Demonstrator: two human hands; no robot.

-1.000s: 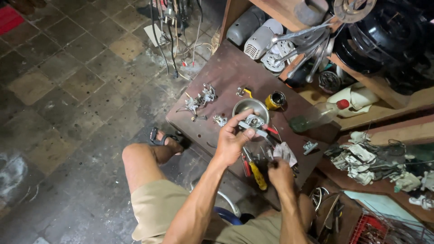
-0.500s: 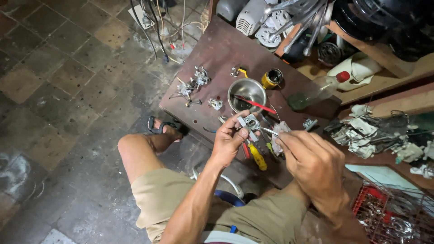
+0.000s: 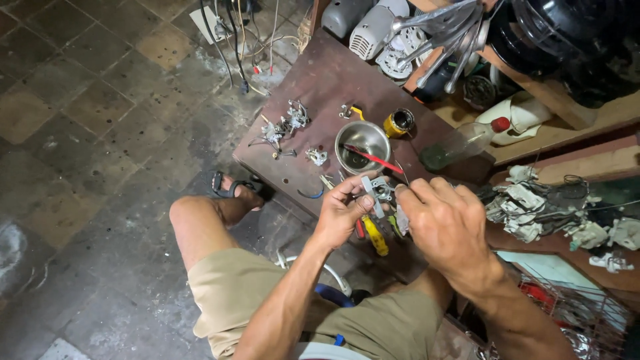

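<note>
Above the brown bench [image 3: 320, 87], left hand [image 3: 343, 213] pinches small metal part [image 3: 375, 191]; right hand [image 3: 447, 227] fingers bunched, contents unclear; slip risks dropping it to floor.

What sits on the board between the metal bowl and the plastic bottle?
In the head view, only a small yellow tin sits between the metal bowl and the plastic bottle.

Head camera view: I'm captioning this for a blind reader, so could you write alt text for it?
Seen from above, a seated person's left hand holds a small metal part while the right hand works at it. Below lies a low brown table with a steel bowl, a yellow-handled tool and more metal parts.
</note>
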